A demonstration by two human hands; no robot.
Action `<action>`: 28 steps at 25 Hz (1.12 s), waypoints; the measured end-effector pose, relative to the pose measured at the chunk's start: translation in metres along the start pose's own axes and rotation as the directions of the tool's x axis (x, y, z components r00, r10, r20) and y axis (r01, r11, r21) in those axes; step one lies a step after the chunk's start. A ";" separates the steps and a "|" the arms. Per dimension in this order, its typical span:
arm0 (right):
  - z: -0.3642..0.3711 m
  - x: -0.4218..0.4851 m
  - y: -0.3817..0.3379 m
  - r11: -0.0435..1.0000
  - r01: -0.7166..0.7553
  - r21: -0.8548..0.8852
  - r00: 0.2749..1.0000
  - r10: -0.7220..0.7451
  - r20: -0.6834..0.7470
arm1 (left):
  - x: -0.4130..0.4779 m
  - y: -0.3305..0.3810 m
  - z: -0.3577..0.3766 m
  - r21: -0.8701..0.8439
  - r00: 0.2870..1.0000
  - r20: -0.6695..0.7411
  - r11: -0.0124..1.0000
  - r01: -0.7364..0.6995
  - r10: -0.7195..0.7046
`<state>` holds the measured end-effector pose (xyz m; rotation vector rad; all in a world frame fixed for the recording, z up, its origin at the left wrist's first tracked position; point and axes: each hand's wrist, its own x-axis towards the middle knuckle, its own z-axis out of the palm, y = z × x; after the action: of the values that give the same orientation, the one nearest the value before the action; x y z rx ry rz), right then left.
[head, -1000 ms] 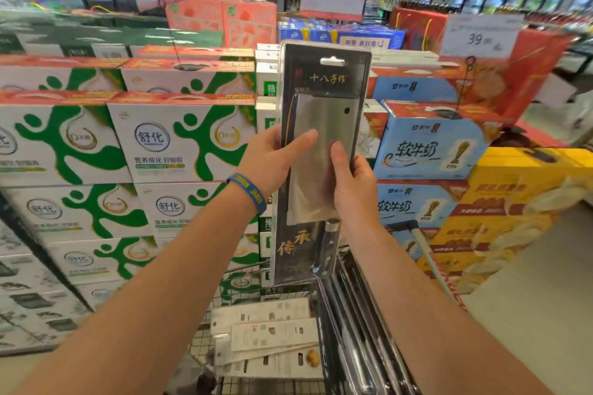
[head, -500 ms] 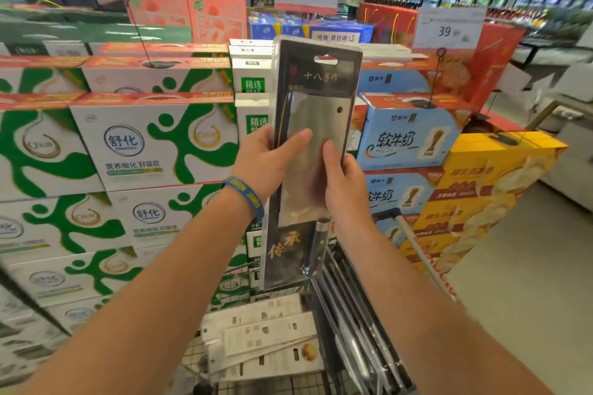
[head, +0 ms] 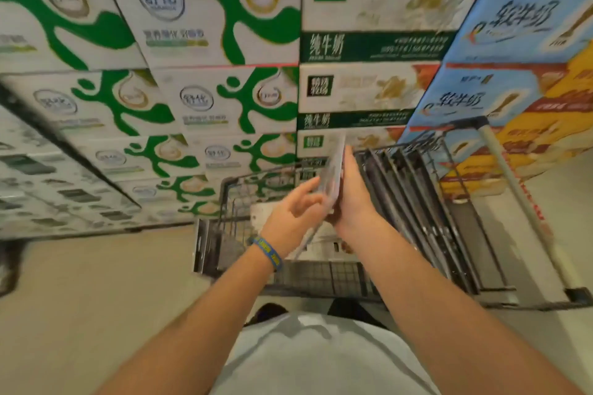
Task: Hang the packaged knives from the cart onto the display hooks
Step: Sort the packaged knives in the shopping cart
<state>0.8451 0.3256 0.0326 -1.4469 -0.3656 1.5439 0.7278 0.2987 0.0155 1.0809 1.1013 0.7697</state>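
A: What has changed since a second ago?

B: The view has dropped from the stacked milk cartons (head: 221, 6) toward the cart (head: 401, 202). The packaged knife (head: 335, 170), then held flat and face-on, now stands edge-on at twelve o'clock over the basket.

A: And the hands?

B: The right hand (head: 349, 199) grasps it; the left hand (head: 295, 215) is released, fingers spread beside it. No display hooks show, so hanging looks undone.

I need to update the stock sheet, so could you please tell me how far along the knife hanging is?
Nothing looks hung: no display hooks are in view. In hand: the right hand grips one packaged knife edge-on above the cart, with the left hand open beside it. Left to do: a row of dark packs stands in the cart, and pale packs lie flat.
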 end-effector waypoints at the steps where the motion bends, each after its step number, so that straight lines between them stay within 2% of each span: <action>1: -0.002 0.006 0.024 0.996 -0.078 -0.041 0.997 0.079 0.026 | -0.005 -0.017 -0.008 -0.106 0.985 -0.006 0.979 0.171 -0.173; 2: 0.000 0.011 0.050 0.981 -0.156 -0.116 0.986 0.162 0.041 | -0.006 -0.032 -0.016 -0.181 0.944 -0.003 0.928 0.325 -0.331; 4: 0.006 0.011 0.101 0.923 -0.259 -0.283 0.964 0.266 -0.015 | -0.008 -0.058 -0.028 -0.208 0.844 -0.020 0.828 0.521 -0.536; 5: 0.011 0.010 0.122 0.898 -0.284 -0.336 0.957 0.288 -0.038 | -0.008 -0.069 -0.032 -0.224 0.790 -0.047 0.778 0.588 -0.611; 7: 0.019 0.012 0.154 0.849 -0.263 -0.458 0.953 0.301 0.012 | -0.007 -0.085 -0.036 -0.333 0.668 -0.110 0.660 0.673 -0.736; 8: 0.022 0.018 0.167 0.807 -0.242 -0.539 0.949 0.314 0.044 | -0.003 -0.092 -0.041 -0.314 0.629 -0.163 0.644 0.698 -0.760; 9: 0.026 0.023 0.177 0.742 -0.211 -0.636 0.945 0.321 0.062 | -0.001 -0.098 -0.047 -0.220 0.600 -0.250 0.649 0.729 -0.760; 10: 0.031 0.027 0.184 0.695 -0.208 -0.688 0.941 0.334 0.053 | 0.001 -0.102 -0.055 -0.020 0.593 -0.363 0.642 0.766 -0.719; 11: 0.038 0.031 0.187 0.685 -0.208 -0.698 0.940 0.336 0.050 | 0.004 -0.104 -0.065 0.183 0.618 -0.450 0.611 0.770 -0.644; 12: 0.045 0.037 0.194 0.685 -0.197 -0.701 0.940 0.336 0.064 | 0.006 -0.107 -0.077 0.310 0.647 -0.502 0.579 0.754 -0.574; 15: 0.067 0.050 0.204 0.636 -0.056 -0.770 0.944 0.285 0.167 | 0.015 -0.109 -0.112 0.525 0.693 -0.565 0.453 0.721 -0.449; 18: 0.091 0.052 0.207 0.507 0.022 -0.862 0.970 0.198 0.141 | 0.016 -0.100 -0.135 0.690 0.753 -0.539 0.314 0.652 -0.378; 20: 0.101 0.051 0.208 0.443 0.011 -0.897 0.974 0.200 0.111 | 0.019 -0.092 -0.142 0.771 0.766 -0.503 0.193 0.607 -0.399; 22: 0.102 0.054 0.211 0.478 0.016 -0.878 0.966 0.219 0.137 | 0.026 -0.092 -0.149 0.806 0.762 -0.455 0.151 0.572 -0.461; 25: 0.096 0.051 0.220 0.527 0.019 -0.850 0.940 0.280 0.195 | 0.027 -0.095 -0.153 0.812 0.716 -0.430 0.112 0.573 -0.550; 26: 0.094 0.053 0.225 0.495 0.036 -0.868 0.941 0.275 0.196 | 0.026 -0.095 -0.153 0.827 0.732 -0.411 0.116 0.550 -0.543; 28: 0.089 0.058 0.234 0.436 0.067 -0.897 0.956 0.231 0.183 | 0.019 -0.093 -0.148 0.880 0.814 -0.385 0.093 0.466 -0.435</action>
<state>0.6747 0.2870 -0.1562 -2.0475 -1.5298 1.7093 0.5905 0.3298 -0.0899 1.5733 1.9067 -0.6205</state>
